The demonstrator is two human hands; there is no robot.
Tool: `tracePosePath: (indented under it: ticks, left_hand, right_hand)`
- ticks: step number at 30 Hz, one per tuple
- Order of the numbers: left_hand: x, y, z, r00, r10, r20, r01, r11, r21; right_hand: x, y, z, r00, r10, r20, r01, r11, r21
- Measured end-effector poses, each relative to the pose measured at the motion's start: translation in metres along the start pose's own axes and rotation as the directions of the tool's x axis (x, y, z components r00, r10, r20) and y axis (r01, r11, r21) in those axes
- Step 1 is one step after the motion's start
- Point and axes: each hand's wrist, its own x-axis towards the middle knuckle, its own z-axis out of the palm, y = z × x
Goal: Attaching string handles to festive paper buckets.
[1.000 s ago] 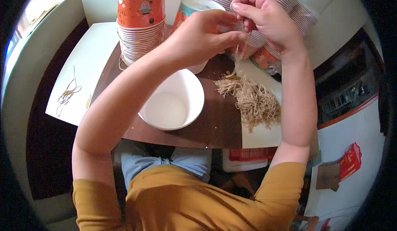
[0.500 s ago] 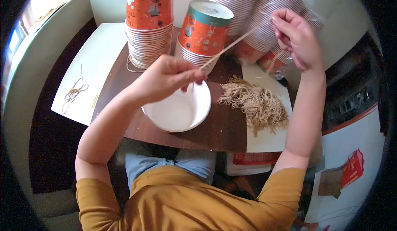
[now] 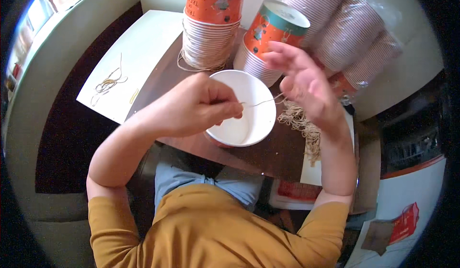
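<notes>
- A string point(image 3: 261, 102) is pinched at one end by the left hand point(image 3: 203, 106), with thumb and forefinger closed and the other fingers curled in.
- The string is stretched in a thin, slightly bowed line over the mouth of a white tub point(image 3: 256, 119) toward the right hand point(image 3: 306, 88).
- The right hand is raised with its fingers spread, blurred; whether the string is caught by it cannot be told.
- The tub is stood upright on the brown table point(image 3: 273, 160), and part of its mouth is covered by the left hand.
- A bundle point(image 3: 298, 119) of tan strings is laid to the right of the tub, partly hidden by the right hand and forearm.
- Beyond the tub, two stacks point(image 3: 261, 74) of upside-down orange and green tubs are seen, with cords point(image 3: 183, 63) hung about the left one.
- More stacked tubs are wrapped in clear plastic point(image 3: 354, 33) at the back right.
- At the left, loose cords point(image 3: 109, 83) and a small yellow strip point(image 3: 134, 96) are laid on a white sheet point(image 3: 148, 42).
</notes>
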Motion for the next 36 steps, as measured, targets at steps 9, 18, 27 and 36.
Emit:
tracePosePath:
  ticks: [9, 18, 27, 36]
  left_hand:
    - [-0.012, 0.013, -0.019, 0.995, 0.089, -0.033, -0.082, 0.981, 0.176]
    - [-0.019, -0.059, -0.021, 0.879, 0.141, -0.456, -0.016, 0.964, 0.267]
    - [-0.008, -0.096, -0.011, 0.903, -0.016, -0.429, 0.084, 0.986, 0.141]
    - [-0.006, -0.101, -0.012, 0.908, -0.04, -0.417, 0.083, 0.993, 0.086]
  right_hand:
    - [0.009, -0.004, 0.047, 0.954, 0.23, 0.19, -0.283, 0.902, 0.327]
    - [0.023, 0.043, 0.055, 0.953, 0.301, -0.003, -0.3, 0.948, -0.106]
    - [0.036, 0.075, 0.065, 0.877, 0.481, -0.019, -0.477, 0.864, -0.158]
    - [0.037, 0.084, 0.071, 0.853, 0.522, -0.013, -0.522, 0.849, -0.084]
